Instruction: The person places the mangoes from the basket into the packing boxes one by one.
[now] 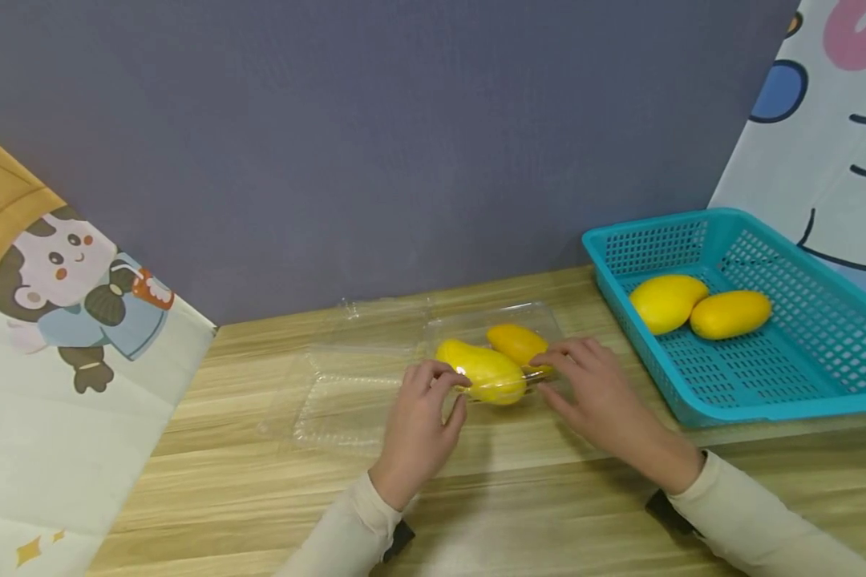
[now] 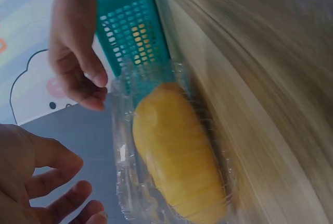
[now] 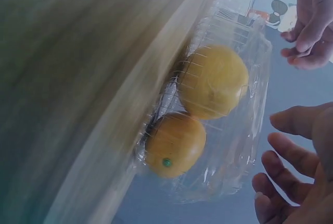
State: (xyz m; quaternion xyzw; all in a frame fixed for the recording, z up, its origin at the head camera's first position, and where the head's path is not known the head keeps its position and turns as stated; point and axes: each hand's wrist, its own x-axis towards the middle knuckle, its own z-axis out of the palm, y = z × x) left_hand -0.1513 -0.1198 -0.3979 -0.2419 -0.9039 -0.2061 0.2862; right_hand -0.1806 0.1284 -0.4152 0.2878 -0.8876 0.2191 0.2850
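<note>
A large yellow mango [image 1: 485, 375] and a smaller orange-yellow fruit [image 1: 515, 343] lie side by side in a clear plastic box [image 1: 541, 315]. My left hand [image 1: 420, 413] is at the box's near left, fingers loosely bent. Opposite it, my right hand [image 1: 602, 393] is at the near right corner, fingers spread and slightly bent. Both wrist views show a gap between the left fingers [image 2: 57, 156] or right fingers [image 3: 291, 153] and the box wall; neither hand grips anything. In the right wrist view, the smaller fruit [image 3: 175, 145] shows a green stem spot.
Further clear plastic [image 1: 350, 401] with a ridged rim lies left of the box. At the right stands a turquoise mesh basket [image 1: 758, 413] holding a yellow mango [image 1: 667, 303] and a longer yellow fruit [image 1: 730, 314]. A grey wall [image 1: 404, 160] rises behind the wooden table [image 1: 245, 481].
</note>
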